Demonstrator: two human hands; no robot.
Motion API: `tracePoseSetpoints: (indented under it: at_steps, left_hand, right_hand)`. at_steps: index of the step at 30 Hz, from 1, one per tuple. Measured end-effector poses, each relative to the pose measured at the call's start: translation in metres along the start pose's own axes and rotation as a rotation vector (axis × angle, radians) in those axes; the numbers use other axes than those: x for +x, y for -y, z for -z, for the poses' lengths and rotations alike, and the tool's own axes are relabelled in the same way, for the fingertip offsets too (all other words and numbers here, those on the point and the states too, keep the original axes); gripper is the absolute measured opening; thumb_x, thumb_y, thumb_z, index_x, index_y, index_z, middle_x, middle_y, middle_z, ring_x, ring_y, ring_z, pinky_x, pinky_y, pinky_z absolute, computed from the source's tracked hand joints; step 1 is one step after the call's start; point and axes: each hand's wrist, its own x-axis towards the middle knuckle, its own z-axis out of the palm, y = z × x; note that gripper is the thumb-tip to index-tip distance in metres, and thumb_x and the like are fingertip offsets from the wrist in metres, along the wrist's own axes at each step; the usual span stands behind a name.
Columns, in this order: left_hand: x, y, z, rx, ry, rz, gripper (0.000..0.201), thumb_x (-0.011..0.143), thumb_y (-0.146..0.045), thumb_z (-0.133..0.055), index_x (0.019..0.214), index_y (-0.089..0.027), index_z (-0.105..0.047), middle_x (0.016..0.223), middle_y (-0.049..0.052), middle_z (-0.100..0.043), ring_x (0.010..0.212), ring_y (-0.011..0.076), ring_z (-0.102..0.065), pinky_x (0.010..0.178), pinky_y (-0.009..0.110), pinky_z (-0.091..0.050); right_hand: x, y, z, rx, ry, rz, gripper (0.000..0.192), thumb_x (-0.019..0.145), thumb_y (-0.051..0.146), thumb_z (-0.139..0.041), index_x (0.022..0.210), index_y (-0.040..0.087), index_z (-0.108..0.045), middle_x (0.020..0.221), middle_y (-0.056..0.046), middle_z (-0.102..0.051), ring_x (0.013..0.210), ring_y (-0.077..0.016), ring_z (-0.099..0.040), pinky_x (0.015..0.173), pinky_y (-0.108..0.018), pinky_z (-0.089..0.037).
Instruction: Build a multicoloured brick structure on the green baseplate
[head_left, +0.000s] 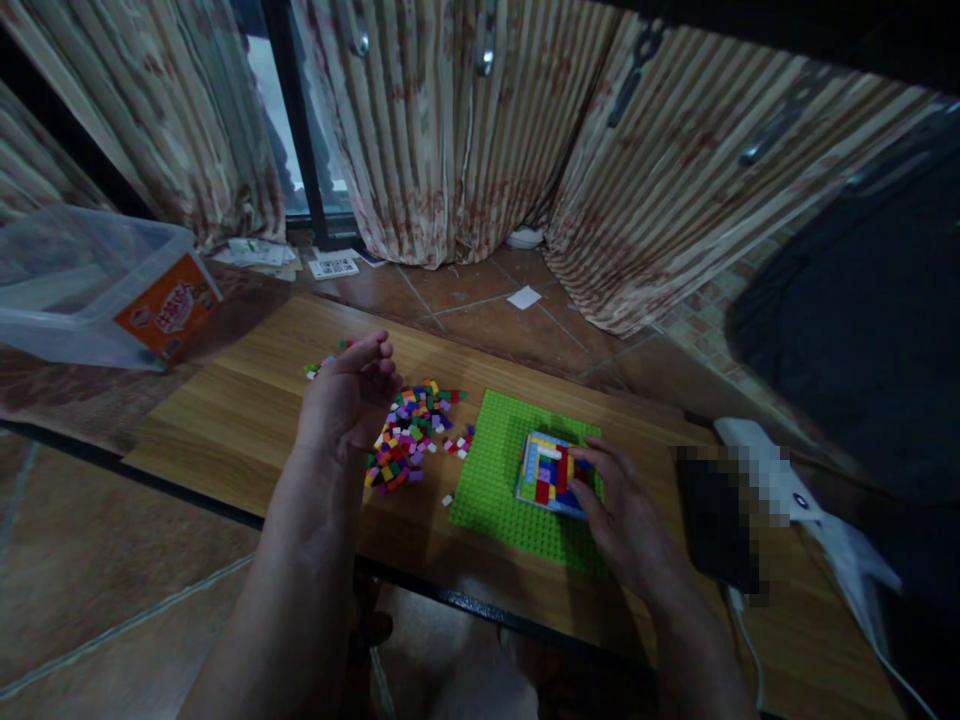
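Note:
A green baseplate (pixel 495 470) lies on a low wooden table (pixel 232 420). A small multicoloured brick build (pixel 546 468) stands on the plate. My right hand (pixel 626 515) rests on the plate's right side, its fingertips touching the build's right edge. To the left of the plate lies a pile of small coloured bricks (pixel 412 430). My left hand (pixel 349 395) hovers just left of the pile, palm turned up and fingers curled; whether it holds any bricks cannot be seen.
A clear plastic tub (pixel 82 285) with an orange label sits at the table's far left. A dark phone (pixel 716 525) and a white device with a cable (pixel 795 500) lie at the right. Curtains, papers and tiled floor lie behind.

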Motion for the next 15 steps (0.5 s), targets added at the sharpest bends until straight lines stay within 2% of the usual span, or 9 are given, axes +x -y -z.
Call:
tracePoseSetpoints:
  at_steps: [4,8,12,15]
  left_hand:
    - [0.001,0.000,0.001,0.001,0.012,-0.005,0.011,0.085,-0.006,-0.053,0.084,-0.011,-0.062,0.060,-0.003,-0.058,0.046,0.0048,-0.054,0.048,0.014,-0.046]
    - [0.000,0.001,0.000,-0.001,0.012,0.000,0.012,0.085,-0.006,-0.052,0.084,-0.012,-0.062,0.060,-0.003,-0.058,0.047,0.0046,-0.054,0.049,0.014,-0.047]
    - [0.000,0.001,0.000,0.002,0.001,0.000,0.013,0.085,-0.005,-0.051,0.084,-0.011,-0.062,0.060,-0.002,-0.059,0.048,0.0051,-0.055,0.049,0.014,-0.047]
    - [0.000,0.001,0.000,0.000,-0.001,-0.002,0.012,0.085,-0.006,-0.052,0.084,-0.011,-0.062,0.060,-0.002,-0.059,0.047,0.0053,-0.055,0.049,0.014,-0.047]
  right_hand:
    - [0.002,-0.004,-0.002,0.089,-0.060,-0.055,0.035,0.092,0.041,-0.046,0.118,0.022,-0.058,0.128,-0.013,-0.057,0.120,-0.0265,-0.056,0.101,-0.050,-0.045]
    - [0.006,-0.007,-0.009,0.105,-0.129,-0.213,0.043,0.092,0.047,-0.042,0.119,0.018,-0.059,0.119,-0.015,-0.064,0.110,-0.0277,-0.061,0.097,-0.049,-0.046]
    - [0.011,-0.002,-0.016,0.085,-0.120,-0.325,0.053,0.089,0.052,-0.039,0.119,0.013,-0.061,0.112,-0.017,-0.068,0.098,-0.0286,-0.065,0.089,-0.048,-0.049]
    - [0.014,0.003,-0.020,0.043,-0.111,-0.340,0.055,0.089,0.050,-0.037,0.118,0.012,-0.062,0.115,-0.019,-0.067,0.101,-0.0293,-0.064,0.091,-0.048,-0.047]
